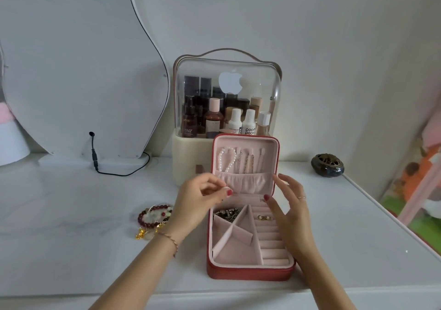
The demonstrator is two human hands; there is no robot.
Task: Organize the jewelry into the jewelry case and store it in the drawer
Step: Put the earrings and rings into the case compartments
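Our left hand (pixel 202 197) pinches something tiny over the case (pixel 250 271); bracelets (pixel 155 214) lie just left; right hand (pixel 286 209) open.

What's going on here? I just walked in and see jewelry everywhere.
A person is sorting jewelry into an open red jewelry case on a white table. The left hand pinches something small by the lid pocket; the right hand hovers open over the ring rolls. A pearl necklace hangs in the lid. Beaded bracelets lie outside the case.
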